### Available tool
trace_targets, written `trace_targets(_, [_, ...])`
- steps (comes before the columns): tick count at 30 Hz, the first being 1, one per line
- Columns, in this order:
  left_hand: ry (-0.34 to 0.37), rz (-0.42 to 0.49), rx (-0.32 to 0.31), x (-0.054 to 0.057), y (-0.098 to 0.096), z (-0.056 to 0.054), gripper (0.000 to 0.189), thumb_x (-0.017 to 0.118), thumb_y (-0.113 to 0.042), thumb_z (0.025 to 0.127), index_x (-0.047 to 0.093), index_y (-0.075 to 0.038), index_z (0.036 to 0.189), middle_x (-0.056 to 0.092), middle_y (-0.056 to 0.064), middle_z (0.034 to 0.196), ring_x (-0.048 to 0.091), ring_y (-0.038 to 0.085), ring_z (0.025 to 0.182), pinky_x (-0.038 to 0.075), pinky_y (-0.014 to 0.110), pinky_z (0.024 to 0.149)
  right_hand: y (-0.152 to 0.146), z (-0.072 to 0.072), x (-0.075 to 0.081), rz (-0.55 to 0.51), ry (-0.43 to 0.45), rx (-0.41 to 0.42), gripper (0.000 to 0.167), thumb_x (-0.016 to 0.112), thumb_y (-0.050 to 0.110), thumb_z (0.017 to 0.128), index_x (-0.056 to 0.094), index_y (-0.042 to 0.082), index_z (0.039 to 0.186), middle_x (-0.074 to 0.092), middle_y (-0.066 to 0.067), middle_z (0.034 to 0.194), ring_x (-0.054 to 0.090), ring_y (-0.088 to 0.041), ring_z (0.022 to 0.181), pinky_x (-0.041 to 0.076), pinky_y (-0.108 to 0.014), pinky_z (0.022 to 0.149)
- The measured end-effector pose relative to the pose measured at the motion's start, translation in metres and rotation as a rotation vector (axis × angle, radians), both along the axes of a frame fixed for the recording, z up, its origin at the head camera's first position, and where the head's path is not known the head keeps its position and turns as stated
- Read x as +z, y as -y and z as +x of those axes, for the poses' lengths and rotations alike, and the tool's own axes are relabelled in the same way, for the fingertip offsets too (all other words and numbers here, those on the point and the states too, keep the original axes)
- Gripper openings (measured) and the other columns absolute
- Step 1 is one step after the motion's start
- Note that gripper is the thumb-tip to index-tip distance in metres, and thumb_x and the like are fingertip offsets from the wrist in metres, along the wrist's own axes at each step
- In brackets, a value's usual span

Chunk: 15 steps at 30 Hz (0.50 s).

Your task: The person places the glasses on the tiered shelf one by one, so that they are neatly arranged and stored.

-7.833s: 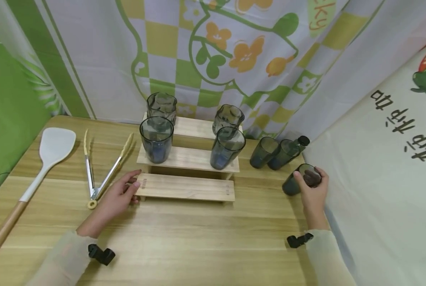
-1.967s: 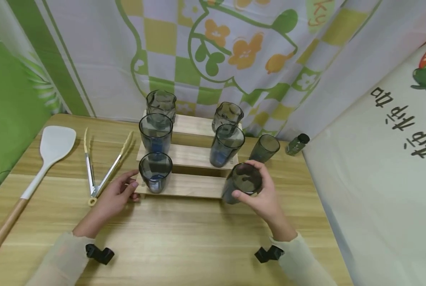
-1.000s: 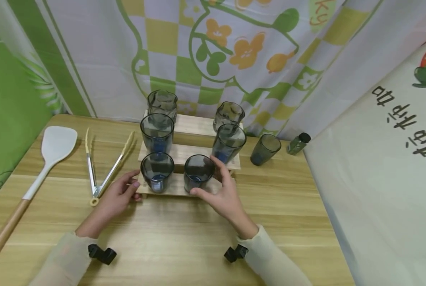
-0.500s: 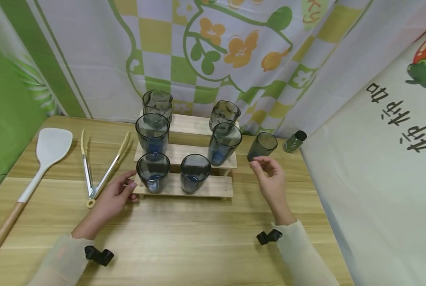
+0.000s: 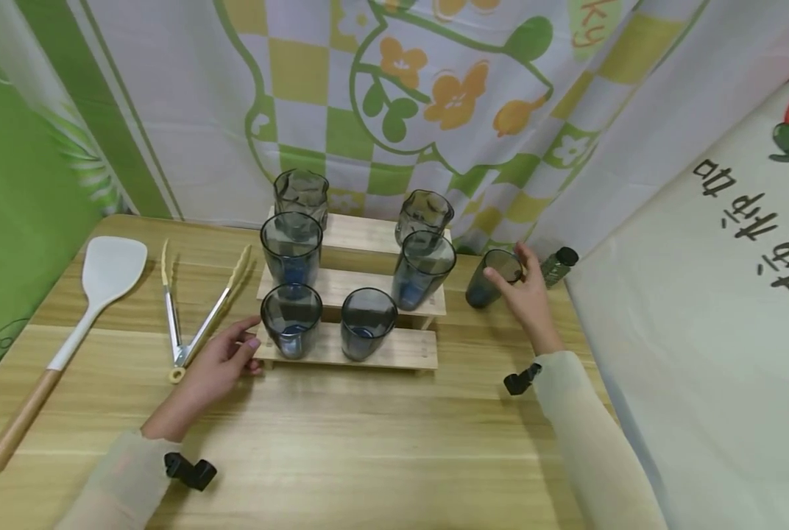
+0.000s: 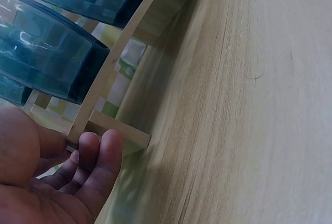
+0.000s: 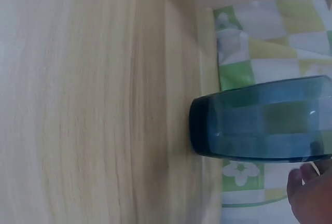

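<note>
My left hand (image 5: 218, 368) pinches the left end of the low front step of a wooden tiered rack (image 5: 401, 347); the left wrist view shows thumb above and fingers below the board (image 6: 96, 92). My right hand (image 5: 530, 294) is around the upper part of a dark tinted drinking glass (image 5: 483, 288), thumb at the near side and fingers at the far side. That glass stands upright on the table right of the rack; the right wrist view shows its base (image 7: 199, 125) on the wood. Two tinted glasses, a left one (image 5: 291, 324) and a right one (image 5: 366, 327), stand on the front step.
On the middle step are two taller glasses (image 5: 291, 246) (image 5: 424, 269); on the top step, two wavy glasses (image 5: 302, 193) (image 5: 424, 213). A dark-capped bottle (image 5: 558, 265) stands behind my right hand. Tongs (image 5: 179, 346) and a white spatula (image 5: 110, 272) lie left.
My right hand has set a second glass on the front step, let go, and moved right to the glass on the table. Earlier, the front step's left glass was placed. My left hand stays put.
</note>
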<state>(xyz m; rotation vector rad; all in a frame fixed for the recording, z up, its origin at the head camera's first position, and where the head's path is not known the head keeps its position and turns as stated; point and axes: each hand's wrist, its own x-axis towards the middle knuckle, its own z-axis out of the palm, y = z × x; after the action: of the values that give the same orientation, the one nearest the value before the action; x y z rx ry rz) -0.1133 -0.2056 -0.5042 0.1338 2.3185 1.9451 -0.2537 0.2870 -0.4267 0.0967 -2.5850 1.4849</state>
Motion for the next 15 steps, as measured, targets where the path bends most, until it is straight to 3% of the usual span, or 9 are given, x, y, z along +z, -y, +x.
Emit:
trace_targets(6, [0.004,-0.008,-0.006,-0.001,-0.002,0.000,0.047,0.044,0.001,0.108,0.029,0.014,0.151,0.050,0.025,0.110,0.064,0.021,0.077,0.062,0.034,0.072,-0.015,-0.019,-0.030,0.012,-0.023,-0.001,0.083,0.074,0.040,0.094,0.031,0.011,0.159,0.042,-0.011,0.153,0.040,-0.031,0.135,0.041,-0.051,0.103])
trace_targets(15, [-0.001,-0.026,-0.006,-0.001,-0.001,0.000,0.047,0.044,0.001,0.108,0.030,0.014,0.151,0.051,0.025,0.109,0.064,0.020,0.076,0.062,0.032,0.070,-0.014,-0.019,-0.040,0.030,-0.046,-0.071,0.081,0.078,0.047,0.089,0.041,0.011,0.152,0.047,-0.013,0.144,0.044,-0.033,0.125,0.042,-0.048,0.099])
